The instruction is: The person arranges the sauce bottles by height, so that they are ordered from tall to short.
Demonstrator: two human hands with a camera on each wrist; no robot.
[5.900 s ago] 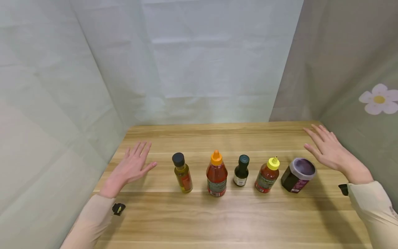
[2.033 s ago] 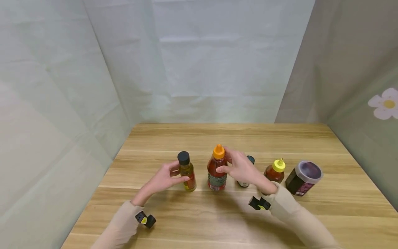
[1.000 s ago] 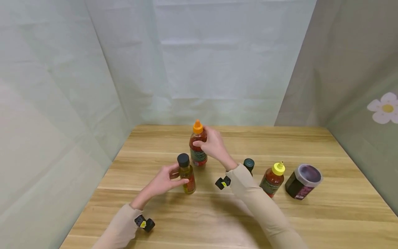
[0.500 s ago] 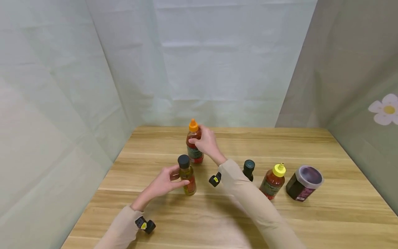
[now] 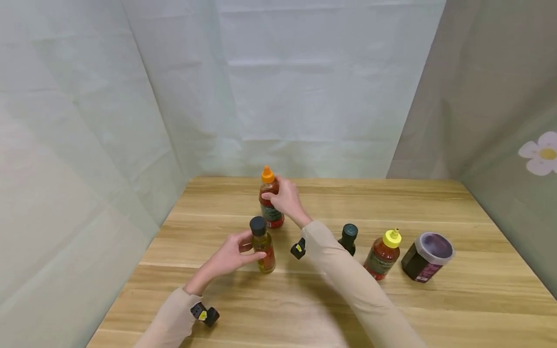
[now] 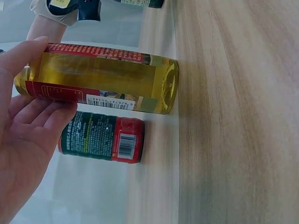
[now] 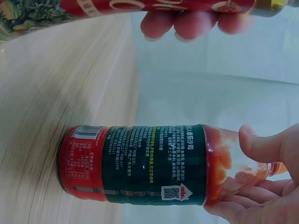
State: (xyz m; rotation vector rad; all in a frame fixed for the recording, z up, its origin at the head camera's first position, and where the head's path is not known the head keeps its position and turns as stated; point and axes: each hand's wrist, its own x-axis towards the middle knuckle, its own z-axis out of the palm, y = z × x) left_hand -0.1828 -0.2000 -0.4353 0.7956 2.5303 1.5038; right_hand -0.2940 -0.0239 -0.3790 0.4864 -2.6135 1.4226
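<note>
In the head view my left hand (image 5: 229,253) grips a bottle of yellow oil (image 5: 267,263) with a black cap, thumb on the near side and fingers round the far side. The oil bottle (image 6: 110,77) stands upright, its base at the wooden table in the left wrist view. Just behind it, my right hand (image 5: 288,197) holds a ketchup bottle (image 5: 271,213) with an orange nozzle cap by its upper part. In the right wrist view, thumb and fingers wrap the neck end of the ketchup bottle (image 7: 154,163), whose base is at the tabletop.
To the right stand a small dark bottle (image 5: 348,236), partly hidden by the right sleeve, a red sauce bottle (image 5: 381,258) with a yellow cap, and a dark jar (image 5: 419,263) with a translucent lid. Pale cloth walls (image 5: 313,96) enclose the wooden table (image 5: 478,295).
Both hands, earlier spread flat at the sides, have taken hold of bottles. The right hand has shifted the ketchup bottle left and back, behind the oil bottle. The oil bottle stays about in place.
</note>
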